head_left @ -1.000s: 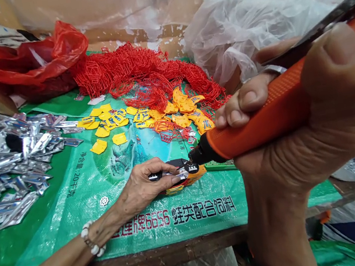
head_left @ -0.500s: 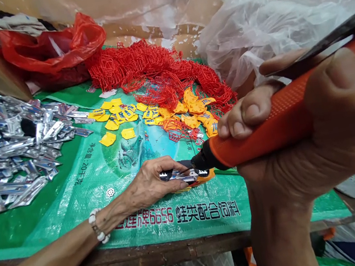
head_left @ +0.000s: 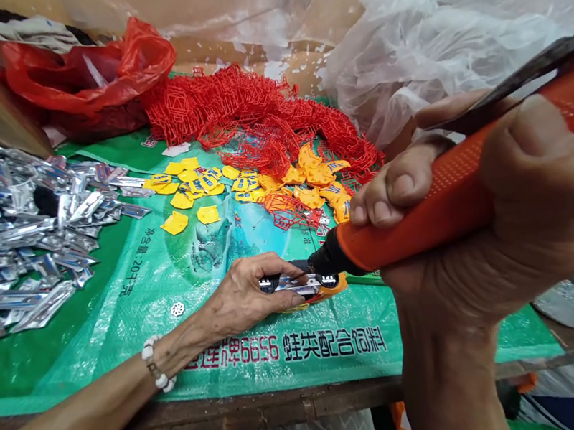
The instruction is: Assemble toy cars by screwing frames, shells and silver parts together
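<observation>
My right hand [head_left: 489, 219] is wrapped round an orange electric screwdriver [head_left: 456, 181] whose black tip [head_left: 322, 264] presses down on a small toy car [head_left: 303, 286]. The car is orange and yellow with black wheels and a silver underside. It lies upside down on a green woven sack [head_left: 132, 305]. My left hand [head_left: 240, 299] pinches the car's left end and holds it against the sack. A white bead bracelet [head_left: 155, 366] circles my left wrist.
Silver foil packets [head_left: 8, 244] are heaped at the left. Yellow and orange plastic pieces [head_left: 239, 186] lie beyond the car, behind them a tangle of red plastic frames [head_left: 250, 119] and a red bag [head_left: 91, 79]. Clear plastic bags [head_left: 433, 39] sit at the right. The wooden table edge [head_left: 274, 406] runs below.
The view has shifted a little, so everything sits further right and lower than a second ago. Both hands keep their grip and the screwdriver tip stays on the car.
</observation>
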Action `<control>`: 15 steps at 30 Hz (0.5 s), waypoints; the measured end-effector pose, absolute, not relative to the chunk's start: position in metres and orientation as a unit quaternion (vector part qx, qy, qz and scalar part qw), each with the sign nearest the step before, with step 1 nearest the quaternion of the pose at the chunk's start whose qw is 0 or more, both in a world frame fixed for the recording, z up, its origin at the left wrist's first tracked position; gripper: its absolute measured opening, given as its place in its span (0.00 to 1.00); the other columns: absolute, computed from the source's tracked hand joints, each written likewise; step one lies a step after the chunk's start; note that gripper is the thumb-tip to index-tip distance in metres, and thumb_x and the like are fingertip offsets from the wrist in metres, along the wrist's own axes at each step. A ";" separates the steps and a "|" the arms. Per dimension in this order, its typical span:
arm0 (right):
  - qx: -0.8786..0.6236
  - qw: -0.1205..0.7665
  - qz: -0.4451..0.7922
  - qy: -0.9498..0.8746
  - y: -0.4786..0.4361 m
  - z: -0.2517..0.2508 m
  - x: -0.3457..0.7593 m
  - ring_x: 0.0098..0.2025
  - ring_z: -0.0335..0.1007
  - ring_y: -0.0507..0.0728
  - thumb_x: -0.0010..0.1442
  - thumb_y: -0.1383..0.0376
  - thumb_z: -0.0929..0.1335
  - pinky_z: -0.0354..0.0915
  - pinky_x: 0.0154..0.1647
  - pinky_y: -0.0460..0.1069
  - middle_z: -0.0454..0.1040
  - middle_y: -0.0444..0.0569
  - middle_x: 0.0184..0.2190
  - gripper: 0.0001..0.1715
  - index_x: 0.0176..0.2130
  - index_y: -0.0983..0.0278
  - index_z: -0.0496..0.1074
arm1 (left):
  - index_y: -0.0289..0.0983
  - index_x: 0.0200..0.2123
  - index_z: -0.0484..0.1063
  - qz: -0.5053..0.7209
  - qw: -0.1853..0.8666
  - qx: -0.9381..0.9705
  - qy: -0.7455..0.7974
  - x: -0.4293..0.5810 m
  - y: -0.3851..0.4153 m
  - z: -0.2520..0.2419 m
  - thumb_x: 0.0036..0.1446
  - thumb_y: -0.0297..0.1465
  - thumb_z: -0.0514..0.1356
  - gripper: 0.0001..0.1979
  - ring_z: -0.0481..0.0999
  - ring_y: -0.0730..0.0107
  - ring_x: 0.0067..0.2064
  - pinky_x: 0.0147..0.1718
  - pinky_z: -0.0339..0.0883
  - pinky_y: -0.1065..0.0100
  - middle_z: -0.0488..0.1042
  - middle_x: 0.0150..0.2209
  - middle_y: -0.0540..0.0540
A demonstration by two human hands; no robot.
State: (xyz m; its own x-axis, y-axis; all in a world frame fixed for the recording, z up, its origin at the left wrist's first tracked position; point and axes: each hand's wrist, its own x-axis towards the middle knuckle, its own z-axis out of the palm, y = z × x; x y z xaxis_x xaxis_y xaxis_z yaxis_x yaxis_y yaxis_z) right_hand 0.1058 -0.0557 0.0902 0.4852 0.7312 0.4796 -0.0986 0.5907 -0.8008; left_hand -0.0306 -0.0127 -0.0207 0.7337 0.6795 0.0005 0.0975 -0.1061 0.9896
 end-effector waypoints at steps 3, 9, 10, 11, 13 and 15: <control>-0.364 0.783 0.272 -0.425 -0.056 0.091 0.104 0.17 0.61 0.50 0.48 0.61 0.70 0.59 0.15 0.49 0.66 0.39 0.18 0.10 0.33 0.63 0.72 | 0.38 0.37 0.80 0.235 0.612 0.702 0.278 -0.031 -0.013 -0.018 0.51 0.34 0.66 0.10 0.74 0.64 0.42 0.44 0.65 0.64 0.78 0.39 0.47; -0.376 0.766 0.276 -0.443 -0.058 0.088 0.105 0.19 0.62 0.51 0.50 0.58 0.71 0.62 0.16 0.49 0.66 0.40 0.20 0.10 0.34 0.60 0.73 | 0.38 0.37 0.80 0.234 0.618 0.696 0.280 -0.031 -0.014 -0.017 0.51 0.33 0.66 0.10 0.74 0.66 0.40 0.43 0.65 0.66 0.78 0.37 0.48; -0.380 0.762 0.279 -0.443 -0.058 0.088 0.105 0.19 0.63 0.51 0.50 0.58 0.71 0.63 0.16 0.49 0.66 0.40 0.20 0.10 0.34 0.60 0.73 | 0.38 0.37 0.80 0.236 0.615 0.698 0.280 -0.030 -0.014 -0.017 0.51 0.33 0.66 0.10 0.74 0.66 0.40 0.43 0.65 0.66 0.77 0.37 0.48; -0.383 0.761 0.280 -0.442 -0.058 0.088 0.105 0.19 0.63 0.51 0.51 0.59 0.71 0.63 0.17 0.49 0.66 0.40 0.20 0.09 0.34 0.59 0.73 | 0.38 0.38 0.80 0.237 0.614 0.700 0.279 -0.030 -0.014 -0.017 0.51 0.33 0.66 0.10 0.74 0.66 0.40 0.42 0.65 0.66 0.77 0.37 0.48; -0.383 0.761 0.287 -0.437 -0.057 0.089 0.105 0.18 0.62 0.51 0.51 0.60 0.70 0.62 0.16 0.49 0.65 0.40 0.19 0.07 0.33 0.59 0.72 | 0.38 0.38 0.80 0.236 0.614 0.700 0.279 -0.030 -0.013 -0.017 0.51 0.33 0.66 0.10 0.73 0.66 0.40 0.42 0.64 0.67 0.77 0.37 0.48; -0.378 0.760 0.303 -0.434 -0.056 0.090 0.105 0.17 0.61 0.51 0.50 0.61 0.71 0.61 0.16 0.49 0.65 0.39 0.18 0.06 0.31 0.58 0.72 | 0.37 0.37 0.80 0.234 0.615 0.700 0.279 -0.030 -0.013 -0.017 0.51 0.33 0.66 0.10 0.73 0.66 0.39 0.40 0.64 0.67 0.77 0.36 0.48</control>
